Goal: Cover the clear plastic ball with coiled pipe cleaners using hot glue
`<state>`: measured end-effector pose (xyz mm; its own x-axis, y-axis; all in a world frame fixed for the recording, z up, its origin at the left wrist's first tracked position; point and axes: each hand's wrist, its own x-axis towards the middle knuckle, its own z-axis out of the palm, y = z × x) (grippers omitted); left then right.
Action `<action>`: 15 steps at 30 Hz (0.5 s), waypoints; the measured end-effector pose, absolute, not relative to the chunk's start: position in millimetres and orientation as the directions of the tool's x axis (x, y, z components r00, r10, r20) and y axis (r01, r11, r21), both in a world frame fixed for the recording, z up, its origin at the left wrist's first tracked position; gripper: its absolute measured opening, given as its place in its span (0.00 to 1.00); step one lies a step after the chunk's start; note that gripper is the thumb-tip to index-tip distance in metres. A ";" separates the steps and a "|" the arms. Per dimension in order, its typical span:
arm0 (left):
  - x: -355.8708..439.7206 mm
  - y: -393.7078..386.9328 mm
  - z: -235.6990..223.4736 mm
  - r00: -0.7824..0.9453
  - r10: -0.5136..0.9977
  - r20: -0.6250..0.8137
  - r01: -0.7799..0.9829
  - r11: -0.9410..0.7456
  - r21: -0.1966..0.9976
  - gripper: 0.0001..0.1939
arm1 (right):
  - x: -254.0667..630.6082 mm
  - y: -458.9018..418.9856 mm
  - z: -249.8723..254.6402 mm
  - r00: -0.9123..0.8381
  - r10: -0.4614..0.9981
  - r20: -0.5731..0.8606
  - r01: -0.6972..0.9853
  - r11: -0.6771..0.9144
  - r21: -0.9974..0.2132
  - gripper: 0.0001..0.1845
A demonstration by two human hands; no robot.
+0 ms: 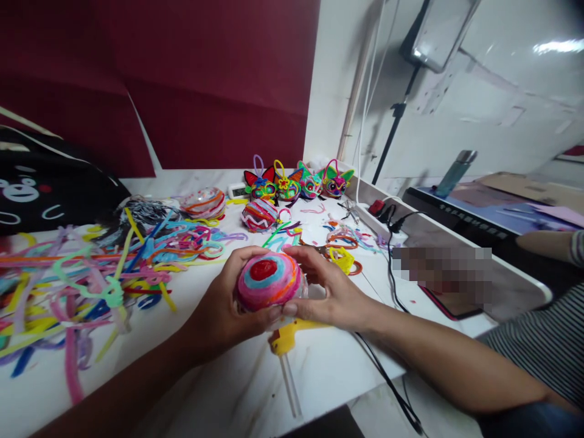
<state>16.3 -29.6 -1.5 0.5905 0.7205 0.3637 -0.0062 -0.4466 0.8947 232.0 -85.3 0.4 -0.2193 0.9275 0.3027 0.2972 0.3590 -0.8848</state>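
A round ball wrapped in coloured pipe cleaners (270,281) is held between my two hands above the table. Its top shows a red centre ringed by light blue, pink and orange, and clear plastic shows at its lower right side. My left hand (230,304) curls around its left side, thumb along the front. From the right, my right hand (326,295) grips it with thumb in front and fingers behind. Beneath the hands lies a yellow hot glue gun (285,339), with a clear glue stick (291,386) pointing toward me. The ball's underside is hidden.
Loose pipe cleaners (114,280) cover the table's left. Behind stand several finished cat-like ornaments (287,182) and two more wrapped balls (260,215), (203,202). Yellow-handled scissors (342,260) lie right. A power strip (378,222) with black cables (392,286) borders the right edge; another person's arm (545,246) is beyond.
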 end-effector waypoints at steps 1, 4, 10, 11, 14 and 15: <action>16.2 -29.2 -0.9 0.597 0.714 0.364 -0.003 -0.452 0.892 0.34 | 232.1 -83.9 -0.1 -0.229 0.926 0.301 0.263 0.356 -0.897 0.39; 16.0 -28.6 3.5 0.625 0.696 0.353 0.013 -0.462 0.887 0.37 | 230.8 -80.5 -0.1 -0.233 0.929 0.287 0.110 0.319 -0.941 0.41; 14.0 -32.7 9.3 0.605 0.706 0.369 0.106 -0.531 0.841 0.41 | 222.7 -81.4 6.2 -0.203 0.951 0.233 -0.208 0.190 -0.959 0.42; 13.1 -33.1 9.6 0.610 0.701 0.368 0.120 -0.541 0.832 0.42 | 221.9 -82.0 7.1 -0.180 0.951 0.252 -0.218 0.212 -0.953 0.41; 11.7 -32.8 16.5 0.645 0.663 0.380 0.099 -0.566 0.819 0.44 | 221.4 -82.6 8.3 -0.091 0.952 0.291 -0.203 0.269 -0.942 0.42; 12.1 -32.4 22.3 0.644 0.653 0.399 0.073 -0.571 0.818 0.45 | 221.7 -82.5 8.3 -0.069 0.954 0.292 -0.202 0.274 -0.940 0.44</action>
